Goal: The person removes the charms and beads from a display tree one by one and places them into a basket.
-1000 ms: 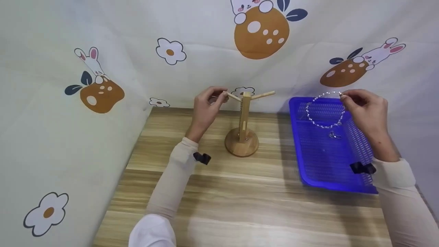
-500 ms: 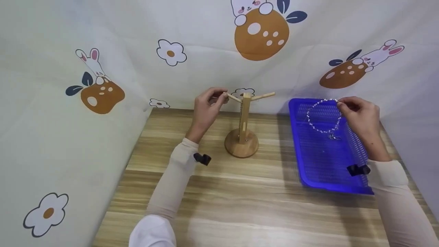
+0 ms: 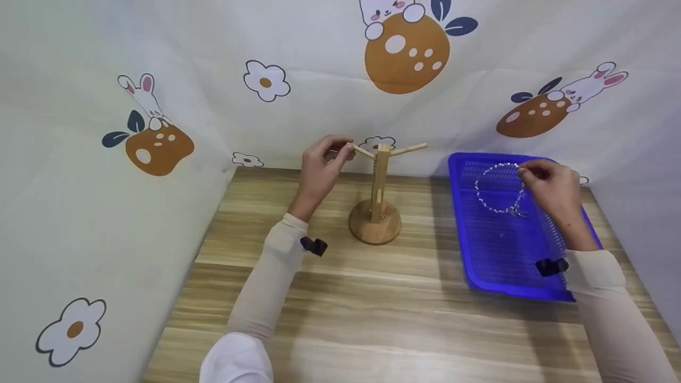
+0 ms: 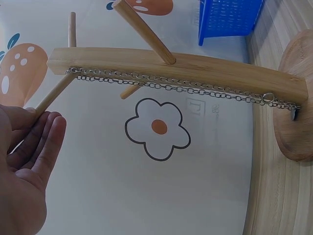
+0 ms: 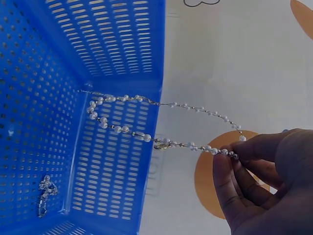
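Note:
A wooden jewelry stand (image 3: 380, 183) with a round base rises from the table. My left hand (image 3: 321, 169) pinches the tip of its upper left peg (image 4: 54, 93) between thumb and fingers. From that peg a silver chain necklace (image 4: 188, 89) hangs down along the post. On the right, my right hand (image 3: 556, 191) pinches a white beaded necklace (image 5: 147, 138) at one end of its loop. The loop dangles over the blue basket (image 3: 462, 239), in front of its far wall. A small silver jewelry piece (image 5: 46, 188) lies inside the basket.
Another peg (image 3: 409, 149) of the stand points right, toward the basket. Behind the wood-grain table (image 3: 340, 319) hangs a pale cloth (image 3: 319, 32) printed with rabbits, fruit and flowers.
My right hand has come down and left with the beaded necklace, so the loop hangs lower over the basket. My left hand has stayed on the peg.

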The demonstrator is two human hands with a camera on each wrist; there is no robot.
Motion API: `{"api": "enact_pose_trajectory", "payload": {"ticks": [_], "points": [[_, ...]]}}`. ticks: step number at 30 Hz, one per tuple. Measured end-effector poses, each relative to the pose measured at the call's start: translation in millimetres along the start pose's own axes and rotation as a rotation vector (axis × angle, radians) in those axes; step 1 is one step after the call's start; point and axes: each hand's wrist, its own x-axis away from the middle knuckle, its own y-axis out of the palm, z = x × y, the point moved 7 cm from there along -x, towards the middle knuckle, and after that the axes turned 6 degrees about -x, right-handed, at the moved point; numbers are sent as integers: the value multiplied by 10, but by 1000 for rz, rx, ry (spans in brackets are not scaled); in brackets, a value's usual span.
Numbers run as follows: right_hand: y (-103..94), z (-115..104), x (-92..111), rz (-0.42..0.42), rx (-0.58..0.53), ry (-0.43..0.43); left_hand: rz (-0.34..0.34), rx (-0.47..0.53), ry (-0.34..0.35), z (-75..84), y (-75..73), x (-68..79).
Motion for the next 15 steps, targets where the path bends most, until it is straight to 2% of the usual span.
{"api": "enact_pose_trajectory", "payload": {"ticks": [7, 15], "points": [[91, 111, 17, -49, 0, -9, 1, 3, 1, 3, 5, -7], [126, 225, 34, -64, -1, 3, -3, 16, -7, -7, 4, 0]]}}
